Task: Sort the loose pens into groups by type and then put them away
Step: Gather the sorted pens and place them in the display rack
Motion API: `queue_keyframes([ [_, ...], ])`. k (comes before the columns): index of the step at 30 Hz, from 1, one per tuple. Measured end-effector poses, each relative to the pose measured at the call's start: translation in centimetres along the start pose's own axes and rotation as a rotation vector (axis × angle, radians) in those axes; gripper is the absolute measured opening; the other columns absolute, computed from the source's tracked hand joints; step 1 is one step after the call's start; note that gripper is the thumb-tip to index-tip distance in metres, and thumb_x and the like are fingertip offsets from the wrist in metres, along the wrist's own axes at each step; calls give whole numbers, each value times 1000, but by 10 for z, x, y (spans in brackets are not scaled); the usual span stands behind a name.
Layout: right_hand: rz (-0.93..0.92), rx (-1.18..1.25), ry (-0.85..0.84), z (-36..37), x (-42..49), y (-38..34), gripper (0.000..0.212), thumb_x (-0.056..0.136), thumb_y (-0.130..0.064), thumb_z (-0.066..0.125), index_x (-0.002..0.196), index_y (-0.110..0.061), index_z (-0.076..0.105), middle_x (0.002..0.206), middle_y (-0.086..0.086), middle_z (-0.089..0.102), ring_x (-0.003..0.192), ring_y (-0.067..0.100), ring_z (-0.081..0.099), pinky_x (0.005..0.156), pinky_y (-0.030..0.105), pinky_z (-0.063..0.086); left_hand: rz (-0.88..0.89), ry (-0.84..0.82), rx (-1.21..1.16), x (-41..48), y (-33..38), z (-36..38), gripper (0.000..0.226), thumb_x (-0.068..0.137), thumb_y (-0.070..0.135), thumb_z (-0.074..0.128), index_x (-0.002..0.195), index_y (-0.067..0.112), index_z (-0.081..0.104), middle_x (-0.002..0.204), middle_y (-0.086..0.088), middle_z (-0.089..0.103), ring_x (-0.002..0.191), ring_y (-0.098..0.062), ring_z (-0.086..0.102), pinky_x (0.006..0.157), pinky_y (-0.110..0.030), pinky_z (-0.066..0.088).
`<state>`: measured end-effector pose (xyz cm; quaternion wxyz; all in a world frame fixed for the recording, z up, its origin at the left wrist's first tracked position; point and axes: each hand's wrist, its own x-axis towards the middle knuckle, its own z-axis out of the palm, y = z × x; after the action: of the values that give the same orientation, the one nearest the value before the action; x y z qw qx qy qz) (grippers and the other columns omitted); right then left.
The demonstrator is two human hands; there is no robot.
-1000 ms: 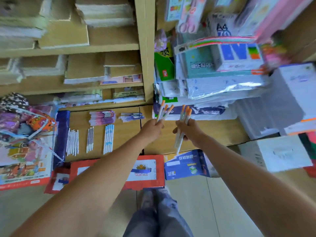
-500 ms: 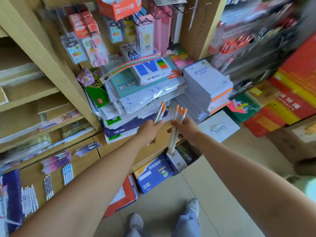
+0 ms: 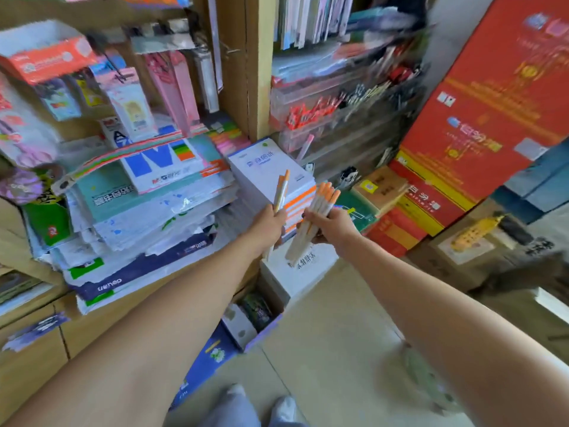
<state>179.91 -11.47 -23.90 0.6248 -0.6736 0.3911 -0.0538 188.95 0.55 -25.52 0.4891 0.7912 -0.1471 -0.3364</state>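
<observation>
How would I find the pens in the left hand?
Look below the tall wooden shelf post, where two hands meet. The left hand grips the smaller bunch of orange-capped pens, only a couple; the right hand holds a thicker bundle.

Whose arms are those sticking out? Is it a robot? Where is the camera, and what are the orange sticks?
It's not a robot, just a person. The camera sits on their head and looks forward and down, so you see their own two arms reaching out and their shoes on the floor below. The orange-tipped sticks are pens. The left hand grips a couple of pens. The right hand grips a bigger bunch. Behind the hands are shelves piled with paper packs, a stack of white pads, and big red boxes on the right. The picture is a bit blurry.
</observation>
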Motion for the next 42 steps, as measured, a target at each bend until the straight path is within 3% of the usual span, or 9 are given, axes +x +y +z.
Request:
queue_keyframes([
  [2, 15, 40, 11, -20, 15, -4, 17, 88, -19, 68, 84, -2, 65, 72, 11, 65, 56, 18, 62, 47, 21, 53, -5, -28, -22, 17, 13, 16, 16, 102, 26, 39, 99, 10, 40, 69, -7, 48, 54, -22, 45, 53, -30, 39],
  [6, 54, 75, -3, -48, 51, -17, 25, 89, -19, 66, 99, 3, 65, 81, 13, 66, 62, 17, 63, 51, 20, 56, 19, -66, 62, 62, 33, 36, 19, 100, 28, 39, 102, 9, 43, 73, -7, 52, 59, -24, 49, 60, -34, 43],
  [14, 77, 71, 57, -85, 158, -50, 15, 91, -19, 64, 81, -8, 61, 99, 22, 68, 62, 18, 66, 48, 18, 54, -4, -85, 56, 168, 73, 54, 17, 102, 27, 37, 103, 11, 42, 75, -6, 48, 59, -20, 46, 53, -31, 42],
  [17, 75, 61, 89, -97, 202, -58, 15, 91, -20, 65, 79, -12, 62, 101, 21, 69, 83, 32, 70, 56, 22, 58, -18, -92, 44, 205, 87, 56, 18, 103, 27, 36, 103, 10, 42, 74, -6, 46, 59, -20, 43, 54, -32, 40],
  [21, 86, 57, 128, -109, 266, -64, 13, 90, -22, 67, 83, -12, 66, 90, 16, 69, 67, 23, 68, 60, 28, 60, -76, -78, 1, 246, 99, 60, 20, 103, 26, 36, 112, 9, 43, 76, -7, 44, 61, -20, 39, 55, -31, 38],
  [26, 79, 47, 88, -125, 341, -74, 12, 90, -21, 66, 78, -18, 63, 86, 8, 68, 68, 23, 67, 73, 38, 60, -149, -38, 12, 294, 101, 72, 21, 104, 26, 36, 113, 8, 43, 76, -8, 45, 62, -20, 40, 54, -31, 37],
  [30, 71, -38, 60, -137, 401, -81, 12, 88, -23, 69, 84, -13, 65, 93, 11, 71, 67, 22, 69, 64, 30, 60, -217, 31, -38, 329, 102, 90, 16, 104, 22, 35, 110, 8, 40, 72, -8, 43, 57, -19, 37, 52, -29, 33],
  [39, 143, -80, -85, -137, 500, -90, 15, 87, -27, 70, 80, -17, 61, 78, -2, 69, 64, 12, 70, 73, 30, 58, -358, 203, -106, 379, 100, 117, 22, 102, 24, 40, 114, 6, 46, 69, -6, 45, 54, -18, 41, 52, -30, 35],
  [42, 159, -48, -120, -128, 514, -86, 16, 88, -25, 69, 77, -18, 61, 82, -3, 67, 67, 12, 69, 56, 17, 53, -413, 231, -156, 384, 93, 119, 24, 102, 21, 41, 118, 3, 47, 66, -6, 45, 53, -16, 40, 50, -26, 35],
])
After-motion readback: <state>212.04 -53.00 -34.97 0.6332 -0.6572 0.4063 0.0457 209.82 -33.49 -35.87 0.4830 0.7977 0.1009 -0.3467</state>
